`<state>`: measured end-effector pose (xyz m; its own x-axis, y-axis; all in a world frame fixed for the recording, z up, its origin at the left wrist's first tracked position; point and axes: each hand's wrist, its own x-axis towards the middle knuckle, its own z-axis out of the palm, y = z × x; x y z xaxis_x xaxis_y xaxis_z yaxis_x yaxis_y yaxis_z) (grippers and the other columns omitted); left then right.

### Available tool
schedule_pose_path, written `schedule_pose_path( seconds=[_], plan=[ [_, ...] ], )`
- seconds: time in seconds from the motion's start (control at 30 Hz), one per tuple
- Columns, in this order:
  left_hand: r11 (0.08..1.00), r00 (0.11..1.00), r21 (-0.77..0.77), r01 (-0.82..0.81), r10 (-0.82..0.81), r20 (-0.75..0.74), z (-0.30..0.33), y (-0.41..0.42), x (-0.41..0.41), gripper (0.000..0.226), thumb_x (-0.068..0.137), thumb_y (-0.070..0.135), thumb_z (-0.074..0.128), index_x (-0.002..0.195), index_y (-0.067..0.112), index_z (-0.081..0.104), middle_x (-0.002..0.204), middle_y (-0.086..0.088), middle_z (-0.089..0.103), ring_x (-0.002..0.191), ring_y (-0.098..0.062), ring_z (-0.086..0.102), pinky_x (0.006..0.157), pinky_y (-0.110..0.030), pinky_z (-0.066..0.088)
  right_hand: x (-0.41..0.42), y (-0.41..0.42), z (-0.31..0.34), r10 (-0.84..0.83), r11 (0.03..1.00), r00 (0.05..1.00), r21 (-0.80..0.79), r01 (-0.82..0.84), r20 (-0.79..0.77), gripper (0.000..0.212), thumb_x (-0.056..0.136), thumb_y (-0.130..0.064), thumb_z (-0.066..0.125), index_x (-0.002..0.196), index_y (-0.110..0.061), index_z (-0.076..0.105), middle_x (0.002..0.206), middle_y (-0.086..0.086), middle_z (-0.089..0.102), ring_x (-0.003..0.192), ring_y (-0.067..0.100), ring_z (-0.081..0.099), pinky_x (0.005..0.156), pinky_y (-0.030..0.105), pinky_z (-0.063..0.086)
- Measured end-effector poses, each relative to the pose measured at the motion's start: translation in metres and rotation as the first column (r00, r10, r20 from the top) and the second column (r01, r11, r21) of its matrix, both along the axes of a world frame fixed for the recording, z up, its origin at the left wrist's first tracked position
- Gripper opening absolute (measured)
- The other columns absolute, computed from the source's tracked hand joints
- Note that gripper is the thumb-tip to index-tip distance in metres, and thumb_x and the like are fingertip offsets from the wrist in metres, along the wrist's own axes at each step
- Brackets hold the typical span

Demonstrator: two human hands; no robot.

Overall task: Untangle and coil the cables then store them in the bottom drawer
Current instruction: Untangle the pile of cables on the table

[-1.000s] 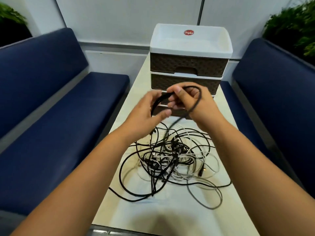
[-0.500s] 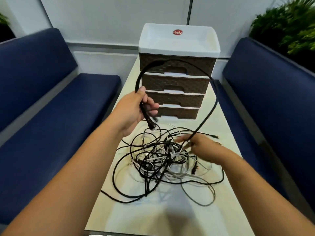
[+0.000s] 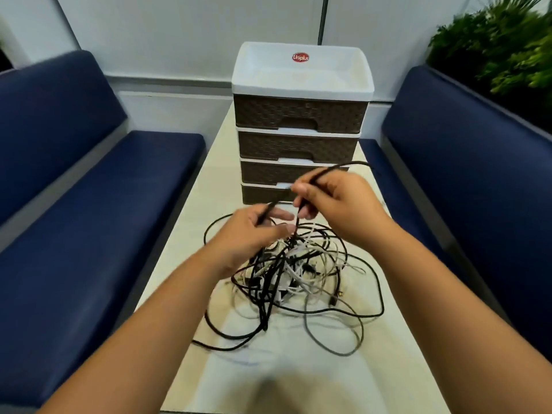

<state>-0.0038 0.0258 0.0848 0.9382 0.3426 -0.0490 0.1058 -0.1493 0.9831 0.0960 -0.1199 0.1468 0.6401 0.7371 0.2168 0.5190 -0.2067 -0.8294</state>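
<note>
Mid-frame above the table (image 3: 388, 369), left hand (image 3: 248, 237) and right hand (image 3: 337, 204) both pinching one black cable (image 3: 325, 170) over the tangle (image 3: 286, 273) (limp, light, snag-prone; best gripped near a free end), bottom drawer (image 3: 257, 195) closed behind.

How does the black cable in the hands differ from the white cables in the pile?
The thick black cable is lifted off the table, gripped by the left hand and right hand; the thin white cables lie untouched in the tangled pile. The black one arcs above the hands; the white ones stay knotted. Neither is coiled.
</note>
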Motion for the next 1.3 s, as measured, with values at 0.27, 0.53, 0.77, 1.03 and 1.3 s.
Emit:
schedule_pose_path(
  seconds=[0.27, 0.53, 0.77, 1.03, 1.3],
  plan=[
    [0.991, 0.993, 0.107, -0.075, 0.084, -0.079, -0.041, -0.011, 0.015, 0.020, 0.083, 0.025, 0.076, 0.092, 0.008, 0.069, 0.076, 0.007, 0.070, 0.074, -0.002, 0.062, 0.064, -0.015, 0.044, -0.004, 0.022, 0.061, 0.007, 0.980, 1.000, 0.200, -0.011, 0.020, 0.014, 0.098, -0.013, 0.055, 0.094, -0.007, 0.068, 0.079, 0.013, 0.071, 0.061, 0.018, 0.066, 0.062, 0.028, 0.058],
    [0.997, 0.996, -0.017, -0.077, 0.076, -0.052, -0.039, -0.005, 0.016, 0.019, 0.079, 0.008, 0.078, 0.085, 0.016, 0.061, 0.085, 0.008, 0.071, 0.069, 0.003, 0.062, 0.061, -0.009, 0.045, 0.011, 0.025, 0.063, -0.068, 0.857, 0.985, 0.495, 0.140, -0.162, 0.016, 0.099, -0.008, 0.052, 0.093, 0.000, 0.065, 0.070, 0.009, 0.065, 0.053, 0.014, 0.058, 0.053, 0.023, 0.049],
    [0.850, 0.967, 0.523, -0.068, 0.186, -0.177, -0.045, -0.005, 0.013, 0.022, 0.081, 0.021, 0.075, 0.087, 0.017, 0.055, 0.064, 0.009, 0.048, 0.057, -0.011, 0.047, 0.043, -0.013, 0.031, 0.048, 0.016, 0.025, -0.093, 0.810, 0.851, 0.458, 0.367, -0.517, 0.018, 0.101, -0.013, 0.049, 0.095, -0.005, 0.064, 0.079, 0.009, 0.067, 0.064, 0.012, 0.064, 0.067, 0.022, 0.056],
    [0.911, 0.966, 0.410, -0.047, 0.146, -0.214, -0.056, -0.004, 0.013, 0.019, 0.094, 0.030, 0.062, 0.078, 0.020, 0.057, 0.071, 0.000, 0.063, 0.064, -0.016, 0.054, 0.056, -0.026, 0.035, 0.049, 0.005, -0.032, -0.210, 0.949, 0.768, 0.064, 0.310, -0.605, 0.012, 0.100, -0.016, 0.053, 0.095, -0.007, 0.059, 0.107, 0.017, 0.061, 0.083, 0.021, 0.070, 0.081, 0.033, 0.059],
    [0.989, 0.989, 0.082, -0.125, 0.131, -0.071, -0.050, 0.005, 0.014, 0.018, 0.088, 0.036, 0.065, 0.083, 0.019, 0.065, 0.083, -0.004, 0.071, 0.084, -0.027, 0.066, 0.084, -0.040, 0.050, -0.011, 0.000, -0.093, -0.101, 0.954, 0.981, -0.263, 0.142, 0.165, 0.010, 0.089, -0.031, 0.066, 0.088, -0.022, 0.069, 0.083, -0.006, 0.065, 0.073, 0.011, 0.055, 0.067, 0.028, 0.042]
  ],
)
